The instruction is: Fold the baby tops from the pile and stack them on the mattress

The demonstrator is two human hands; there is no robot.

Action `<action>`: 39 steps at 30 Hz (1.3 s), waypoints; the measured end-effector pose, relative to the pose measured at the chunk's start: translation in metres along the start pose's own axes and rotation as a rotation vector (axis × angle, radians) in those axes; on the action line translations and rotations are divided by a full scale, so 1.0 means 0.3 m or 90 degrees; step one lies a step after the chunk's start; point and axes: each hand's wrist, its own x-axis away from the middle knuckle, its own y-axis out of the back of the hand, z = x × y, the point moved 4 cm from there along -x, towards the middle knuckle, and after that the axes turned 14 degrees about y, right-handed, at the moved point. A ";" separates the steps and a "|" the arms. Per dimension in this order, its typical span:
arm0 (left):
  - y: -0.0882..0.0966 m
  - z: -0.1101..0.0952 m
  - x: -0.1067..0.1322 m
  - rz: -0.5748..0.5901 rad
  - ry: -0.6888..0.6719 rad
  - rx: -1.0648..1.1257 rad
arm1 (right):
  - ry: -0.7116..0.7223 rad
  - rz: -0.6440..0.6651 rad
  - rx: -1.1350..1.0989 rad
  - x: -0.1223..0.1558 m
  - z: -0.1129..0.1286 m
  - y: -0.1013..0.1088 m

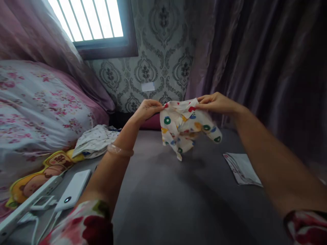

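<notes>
A small white baby shirt (171, 127) with coloured prints hangs in the air over the grey bed surface (158, 204). My left hand (149, 109) pinches its upper left corner, fingers closed on the cloth. At the upper right, my right hand (216, 102) grips the same edge between thumb and fingers. The top edge is stretched between both hands. One sleeve swings out to the right and looks slightly blurred, while the lower part dangles in loose folds.
On the right lies a folded white cloth (244, 168). To the left are a heap of white clothes (95, 139), a yellow cartoon cushion (38, 180), a white power bank (74, 189) and a power strip (30, 200) with cables. A floral quilt (46, 105) rises behind them.
</notes>
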 end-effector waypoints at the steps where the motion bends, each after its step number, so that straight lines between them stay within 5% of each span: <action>1: -0.005 0.002 -0.004 0.024 -0.005 0.030 | -0.005 0.001 -0.032 0.001 -0.005 0.001; 3: -0.012 0.013 -0.016 0.057 -0.005 0.085 | -0.023 -0.013 -0.076 0.002 -0.023 0.005; 14: -0.060 0.088 -0.042 -0.030 0.025 0.126 | -0.051 -0.126 -0.030 0.006 -0.126 -0.002; 20: -0.074 0.112 -0.040 -0.108 -0.014 0.081 | -0.034 -0.140 0.193 0.000 -0.124 -0.029; 25: -0.053 0.095 0.015 -0.235 -0.089 -0.046 | 0.032 -0.188 0.338 0.015 -0.044 -0.063; 31: 0.019 0.000 0.172 -0.355 -0.296 -0.269 | 0.172 -0.209 0.463 0.103 0.086 -0.074; 36: 0.128 -0.122 0.371 -0.441 -0.492 -0.443 | 0.286 -0.220 0.519 0.217 0.269 -0.036; 39: 0.189 -0.236 0.487 -0.434 -0.503 -0.470 | 0.275 -0.219 0.473 0.262 0.407 0.014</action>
